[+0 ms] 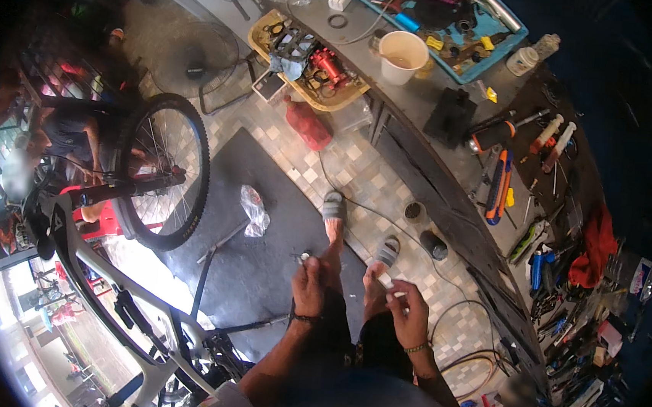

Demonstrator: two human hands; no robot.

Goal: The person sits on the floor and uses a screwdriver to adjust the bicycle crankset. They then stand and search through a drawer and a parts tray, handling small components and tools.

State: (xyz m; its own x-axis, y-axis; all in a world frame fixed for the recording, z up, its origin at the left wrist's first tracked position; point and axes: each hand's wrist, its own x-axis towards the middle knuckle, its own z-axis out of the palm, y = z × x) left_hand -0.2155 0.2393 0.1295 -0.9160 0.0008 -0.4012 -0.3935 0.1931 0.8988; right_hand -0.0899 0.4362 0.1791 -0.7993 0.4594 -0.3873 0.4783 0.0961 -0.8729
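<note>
My left hand [308,288] is closed, its fingertips pinched on a small silvery part [306,256] whose kind I cannot make out. Thumb and fingers of my right hand [410,316] grip a small white piece [386,281], too small to name. Both hands are held in front of my body, apart from each other, above my legs and sandals. To my left stands a pale-framed mountain bike [80,261], its front wheel [204,171] turned away from me. Neither hand touches it.
On the right, a long workbench [442,144] carries a blue tray [462,76], a white bucket [403,56] and many tools. A yellow tray [342,101] of parts and a red bottle [308,124] are ahead. Stand legs [204,270] and a hose [475,353] cross the floor. A person [75,134] sits beyond the bike.
</note>
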